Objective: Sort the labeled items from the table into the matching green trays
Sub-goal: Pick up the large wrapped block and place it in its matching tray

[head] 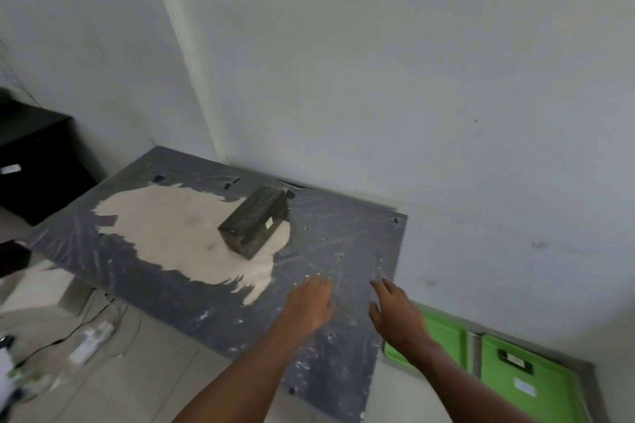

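Both empty: left hand (311,302) and right hand (395,311) spread. Reach to dark box (254,221) on desk (336,251); read its label (269,223), then match green tray (525,385).

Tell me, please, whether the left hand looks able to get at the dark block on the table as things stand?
Probably yes. The left hand is open and empty over the table, and the dark block lies farther ahead with only bare tabletop between them. Nothing blocks the way, though it needs a forward stretch.
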A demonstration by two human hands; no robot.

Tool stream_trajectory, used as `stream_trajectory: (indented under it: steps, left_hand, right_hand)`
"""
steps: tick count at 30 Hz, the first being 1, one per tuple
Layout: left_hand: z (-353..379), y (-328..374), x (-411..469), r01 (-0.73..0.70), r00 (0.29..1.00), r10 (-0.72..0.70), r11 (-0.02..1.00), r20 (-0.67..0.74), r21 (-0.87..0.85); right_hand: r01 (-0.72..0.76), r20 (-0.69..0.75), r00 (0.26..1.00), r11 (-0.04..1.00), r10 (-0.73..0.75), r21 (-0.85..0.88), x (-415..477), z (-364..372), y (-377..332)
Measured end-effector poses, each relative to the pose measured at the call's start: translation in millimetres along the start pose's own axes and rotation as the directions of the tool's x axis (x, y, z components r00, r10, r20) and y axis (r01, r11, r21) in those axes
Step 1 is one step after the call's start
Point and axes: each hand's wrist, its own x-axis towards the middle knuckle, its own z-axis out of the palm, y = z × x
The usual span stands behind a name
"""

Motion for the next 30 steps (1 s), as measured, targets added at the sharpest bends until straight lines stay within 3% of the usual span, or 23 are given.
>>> stream_trajectory:
  steps: [6, 14, 25, 30]
  left_hand:
    - [-22, -77, 22, 0.073, 0.995, -0.074, 0.997, -0.061, -0.030]
    - [-51, -165, 102, 0.169, 0.980, -0.170, 0.985, -0.107, -0.021]
    - [-68, -207, 200, 0.297, 0.954, -0.299, 0.954, 0.040, 0.043]
    - [-55, -218, 211, 0.287, 0.957, -0.290, 0.948, 0.004, 0.138]
  right_hand:
    - [0.077, 0.020, 0.997, 0.997, -0.077, 0.022, 59, 18, -71]
    - [0.095, 0.031, 0.995, 0.993, -0.097, 0.066, 155, 45, -107]
    - [0.045, 0.059, 0.997, 0.989, -0.054, 0.141, 261, 64, -105]
    - [0.024, 0.066, 0.997, 0.989, -0.034, 0.147, 279, 73, -101]
